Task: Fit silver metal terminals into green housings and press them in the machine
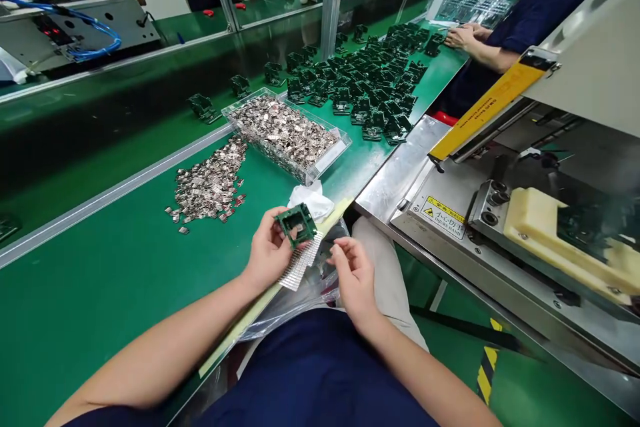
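Observation:
My left hand [273, 247] grips a green circuit-board frame [302, 219] with an opening in its middle, thumb across it. Just below the frame, a sheet of small silvery parts [300, 265] lies over the table's taped edge [240, 323]. To the right of the sheet is my right hand [354, 272], fingers curled with thumb near the index finger; anything between the fingertips is too small to make out. A crumpled white cloth or bag [311, 201] lies behind the frame.
A clear tray [343, 147] full of small metal parts stands ahead, with a loose pile [210, 187] to its left. Many dark green boards [370, 73] cover the table behind. A machine [450, 207] stands right; a co-worker's hands [467, 37] are far right.

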{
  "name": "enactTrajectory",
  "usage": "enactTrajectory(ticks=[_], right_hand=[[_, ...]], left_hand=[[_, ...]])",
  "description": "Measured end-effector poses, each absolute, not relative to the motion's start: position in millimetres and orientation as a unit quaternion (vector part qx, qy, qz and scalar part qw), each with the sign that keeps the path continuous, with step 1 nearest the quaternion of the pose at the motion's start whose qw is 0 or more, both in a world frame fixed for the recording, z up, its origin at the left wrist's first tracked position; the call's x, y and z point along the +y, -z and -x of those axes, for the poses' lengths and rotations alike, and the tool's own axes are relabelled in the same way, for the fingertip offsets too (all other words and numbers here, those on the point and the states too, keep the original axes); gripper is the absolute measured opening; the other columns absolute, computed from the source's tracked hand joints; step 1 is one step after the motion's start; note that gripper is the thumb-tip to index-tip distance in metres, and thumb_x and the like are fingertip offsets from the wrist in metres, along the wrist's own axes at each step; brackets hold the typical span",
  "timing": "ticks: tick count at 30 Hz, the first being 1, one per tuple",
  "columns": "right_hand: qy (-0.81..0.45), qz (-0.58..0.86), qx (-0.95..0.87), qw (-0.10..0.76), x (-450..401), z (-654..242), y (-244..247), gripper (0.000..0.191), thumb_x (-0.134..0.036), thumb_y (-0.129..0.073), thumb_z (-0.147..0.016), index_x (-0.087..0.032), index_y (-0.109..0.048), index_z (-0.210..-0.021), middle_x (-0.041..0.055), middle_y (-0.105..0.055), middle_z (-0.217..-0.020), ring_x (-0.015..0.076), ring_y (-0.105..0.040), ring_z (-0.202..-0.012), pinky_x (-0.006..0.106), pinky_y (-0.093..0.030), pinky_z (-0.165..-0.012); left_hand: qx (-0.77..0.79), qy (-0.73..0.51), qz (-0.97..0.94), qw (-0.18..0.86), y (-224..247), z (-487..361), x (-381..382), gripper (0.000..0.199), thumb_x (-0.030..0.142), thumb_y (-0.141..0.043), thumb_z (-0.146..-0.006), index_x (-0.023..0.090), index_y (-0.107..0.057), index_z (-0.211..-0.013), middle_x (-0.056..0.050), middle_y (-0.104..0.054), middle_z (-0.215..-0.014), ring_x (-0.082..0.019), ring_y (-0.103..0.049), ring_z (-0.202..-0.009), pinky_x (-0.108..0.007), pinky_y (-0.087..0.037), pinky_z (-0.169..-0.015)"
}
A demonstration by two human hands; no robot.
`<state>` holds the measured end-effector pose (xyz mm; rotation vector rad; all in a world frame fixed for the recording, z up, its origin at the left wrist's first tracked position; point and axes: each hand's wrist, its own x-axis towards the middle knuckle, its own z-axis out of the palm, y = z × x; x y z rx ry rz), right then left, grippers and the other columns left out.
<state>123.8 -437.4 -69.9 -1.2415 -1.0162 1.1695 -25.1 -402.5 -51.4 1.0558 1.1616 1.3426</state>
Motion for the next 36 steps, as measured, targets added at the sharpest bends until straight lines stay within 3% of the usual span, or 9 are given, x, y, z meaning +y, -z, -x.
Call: enactTrajectory(ticks=[4, 12, 16, 19, 24, 28, 31, 36], right_hand=[[-0.580, 0.478, -0.504, 0.426, -442.8, -119.9, 91.3, 0.033, -0.050, -0.061, -0.087, -0.018, -0.065, -0.079, 0.0007, -0.061, -0.070, 0.0157, -0.055, -0.062, 0.027, -0.048, -0.060], [-0.533, 0.468, -0.562, 0.425, -441.1, -110.4, 110.6, 0.035, -0.045, -0.050, -0.091, -0.018, -0.060, -0.071, 0.0033, -0.061, -0.067, 0.0181, -0.057, -0.065, 0.029, -0.047, -0.063], [-0.501, 0.469, -0.623, 0.374, -439.8, -116.8, 119.9, 0.041, -0.047, -0.043, -0.091, -0.019, -0.056, -0.063, 0.0040, -0.058, -0.066, 0.0187, -0.056, -0.066, 0.030, -0.046, -0.066], [-0.498, 0.475, -0.659, 0.303, -436.5, -121.8, 128.7, 0.038, -0.039, -0.039, -0.093, -0.019, -0.058, -0.067, 0.0047, -0.061, -0.068, 0.0186, -0.059, -0.066, 0.028, -0.047, -0.064], [-0.473, 0.513, -0.699, 0.158, -422.8, -137.7, 130.8, 0.024, -0.014, -0.054, -0.082, -0.020, -0.060, -0.059, 0.0038, -0.066, -0.062, 0.0189, -0.062, -0.059, 0.026, -0.044, -0.058], [-0.425, 0.557, -0.706, 0.103, -415.1, -154.8, 105.9, 0.018, -0.013, -0.065, -0.077, -0.019, -0.064, -0.061, 0.0039, -0.068, -0.062, 0.0209, -0.063, -0.061, 0.027, -0.043, -0.058], [-0.405, 0.552, -0.718, 0.127, -413.7, -164.2, 75.5, 0.015, -0.020, -0.062, -0.085, -0.019, -0.068, -0.071, 0.0031, -0.068, -0.066, 0.0197, -0.063, -0.061, 0.027, -0.044, -0.058], [-0.395, 0.467, -0.716, 0.336, -406.0, -159.4, 33.4, 0.014, -0.024, -0.056, -0.093, -0.021, -0.069, -0.094, 0.0030, -0.068, -0.081, 0.0175, -0.063, -0.071, 0.027, -0.048, -0.066]], left_hand=[[0.473, -0.567, -0.415, 0.532, 52.6, 27.0, -395.2, 0.050, 0.043, -0.077, -0.071, 0.021, -0.048, -0.106, -0.001, -0.059, -0.088, -0.015, -0.063, -0.073, -0.027, -0.059, -0.063], [0.458, -0.564, -0.441, 0.528, 58.7, 26.8, -394.3, 0.044, 0.041, -0.071, -0.078, 0.020, -0.048, -0.109, -0.001, -0.060, -0.087, -0.014, -0.061, -0.075, -0.027, -0.058, -0.066], [0.469, -0.543, -0.471, 0.514, 62.3, 29.0, -394.7, 0.041, 0.039, -0.067, -0.082, 0.019, -0.049, -0.114, -0.001, -0.059, -0.086, -0.013, -0.060, -0.074, -0.025, -0.055, -0.066], [0.481, -0.536, -0.468, 0.512, 63.3, 30.2, -395.1, 0.042, 0.040, -0.067, -0.082, 0.020, -0.050, -0.116, -0.002, -0.060, -0.087, -0.013, -0.061, -0.072, -0.024, -0.054, -0.064], [0.486, -0.545, -0.456, 0.509, 64.6, 30.9, -394.6, 0.047, 0.042, -0.071, -0.078, 0.020, -0.052, -0.115, -0.002, -0.061, -0.085, -0.014, -0.060, -0.068, -0.024, -0.052, -0.060], [0.472, -0.549, -0.471, 0.504, 66.0, 31.8, -394.8, 0.046, 0.041, -0.069, -0.080, 0.019, -0.052, -0.116, -0.002, -0.059, -0.083, -0.013, -0.059, -0.068, -0.024, -0.052, -0.061], [0.457, -0.549, -0.485, 0.505, 67.5, 32.4, -395.8, 0.044, 0.040, -0.067, -0.083, 0.019, -0.050, -0.118, -0.002, -0.059, -0.082, -0.013, -0.058, -0.070, -0.025, -0.052, -0.063], [0.461, -0.539, -0.506, 0.491, 69.4, 32.7, -398.2, 0.041, 0.036, -0.063, -0.086, 0.019, -0.049, -0.121, -0.002, -0.059, -0.081, -0.014, -0.057, -0.068, -0.025, -0.051, -0.064]])
